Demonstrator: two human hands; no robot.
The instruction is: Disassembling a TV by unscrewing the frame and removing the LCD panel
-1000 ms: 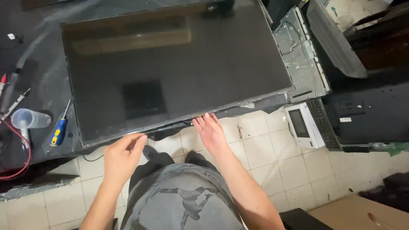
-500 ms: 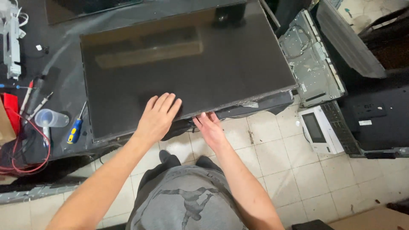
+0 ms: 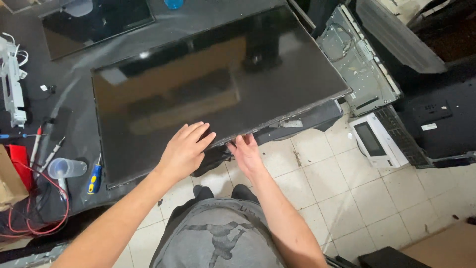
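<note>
Glossy black display panel [image 3: 218, 94] lies flat on the dark table [image 3: 69, 94], its near edge overhanging toward the tiled floor [image 3: 347, 198]. Left hand [image 3: 183, 151] rests flat, fingers spread, on the panel face near that edge, pressing rather than gripping. Right hand [image 3: 246, 156] sits just under the edge beside a loose black strip [image 3: 297, 124]; its grip looks partly curled on the rim, but how much it actually holds I cannot tell. Risk as I judge it: thin glass, so uneven lift from one point or palm pressure over the unsupported overhang could crack it; a slip drops it onto tile. Blue-handled screwdriver [image 3: 94, 178] and plastic cup [image 3: 67, 167] sit near the left corner, snag hazard if the panel slides.
</note>
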